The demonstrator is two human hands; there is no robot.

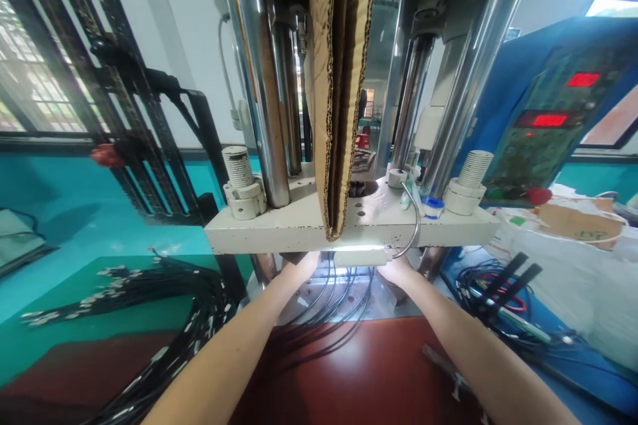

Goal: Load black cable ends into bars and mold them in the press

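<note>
Both my arms reach forward under the white platen [279,229] of a vertical press. My left hand [299,265] and my right hand [396,270] are tucked beneath the platen's front edge, their fingers hidden in the brightly lit gap. Several thin black cables [329,305] run from that gap toward me, between my forearms, over a dark red mat [359,378]. Whether either hand holds a cable cannot be seen.
Chrome columns [254,80] rise from the platen, with folded cardboard [339,80] wedged between them. A bundle of black cables with white ends [149,299] lies left. A blue control panel with red displays [548,119] stands right, above white bags [563,265] and more cables [493,292].
</note>
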